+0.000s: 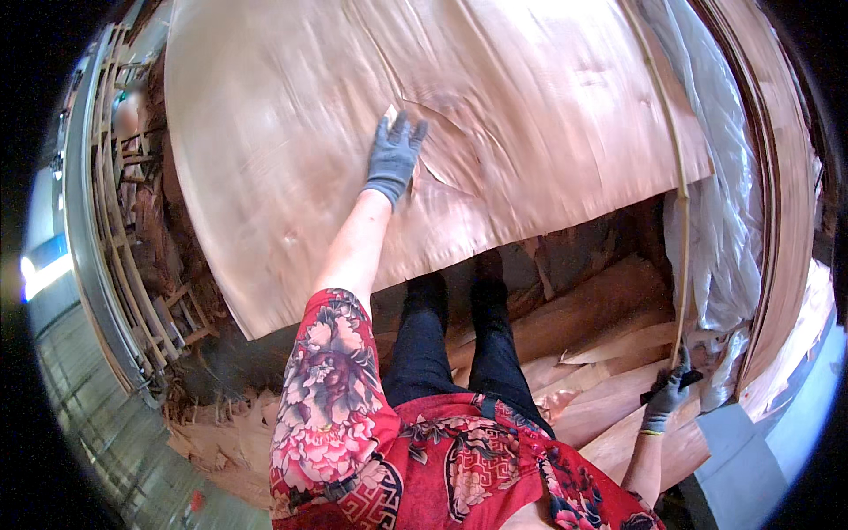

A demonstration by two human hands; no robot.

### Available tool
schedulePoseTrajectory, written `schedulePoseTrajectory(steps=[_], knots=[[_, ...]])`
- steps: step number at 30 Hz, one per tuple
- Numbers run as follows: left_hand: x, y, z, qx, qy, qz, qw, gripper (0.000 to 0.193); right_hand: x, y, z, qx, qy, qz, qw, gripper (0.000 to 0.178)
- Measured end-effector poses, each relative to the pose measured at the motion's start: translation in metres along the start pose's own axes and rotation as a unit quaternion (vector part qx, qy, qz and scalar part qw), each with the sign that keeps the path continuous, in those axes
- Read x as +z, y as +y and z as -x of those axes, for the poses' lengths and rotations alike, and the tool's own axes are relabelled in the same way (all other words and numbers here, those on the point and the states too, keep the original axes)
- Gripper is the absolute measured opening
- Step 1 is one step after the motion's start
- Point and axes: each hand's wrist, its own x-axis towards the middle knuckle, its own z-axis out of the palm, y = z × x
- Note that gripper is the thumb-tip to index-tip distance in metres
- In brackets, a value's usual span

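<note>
A large, thin sheet of wood veneer (291, 150) spreads out in front of me, with a torn, lifted flap near its middle. On that tear lies my left hand (395, 159) in a grey glove, fingers stretched out and nothing gripped. Down at the right, my gloved right hand (669, 393) is closed around the lower end of a long, thin wooden stick (682, 230). The stick runs up along the sheet's right side, crossing its corner. Something dark beside the right hand is too small to make out.
Loose veneer scraps (609, 389) lie around my legs. Crumpled clear plastic sheeting (720, 194) hangs at the right beside a curved stack of veneer (782, 177). To the left stands a slatted wooden rack (119, 221). A grey block (742, 455) is at the lower right.
</note>
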Motion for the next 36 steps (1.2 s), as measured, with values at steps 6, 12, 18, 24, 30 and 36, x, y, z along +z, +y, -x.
schedulePoseTrajectory(steps=[6, 12, 18, 24, 30, 36], knots=[[-0.017, -0.002, 0.03, -0.073, 0.062, 0.04, 0.995, 0.026, 0.055, -0.024, 0.034, 0.041, -0.025, -0.034, 0.998, 0.035], [-0.118, 0.023, 0.169, -0.102, -0.041, 0.061, 0.992, 0.034, 0.073, -0.018, 0.034, 0.035, -0.085, -0.022, 0.995, 0.029], [-0.221, 0.035, 0.35, -0.038, -0.702, 0.264, 0.66, 0.036, 0.152, -0.04, 0.001, 0.011, -0.152, -0.054, 0.987, 0.027], [-0.172, 0.017, 0.273, -0.4, -0.289, 0.44, 0.75, 0.032, 0.207, -0.057, -0.009, 0.149, -0.208, -0.064, 0.965, 0.025], [-0.088, 0.011, 0.099, -0.459, -0.248, 0.485, 0.702, 0.062, 0.177, -0.03, 0.004, 0.045, -0.234, 0.054, 0.97, 0.025], [-0.025, 0.028, 0.014, -0.473, -0.291, 0.388, 0.736, 0.058, 0.156, -0.012, 0.023, 0.127, -0.229, 0.046, 0.964, 0.027]])
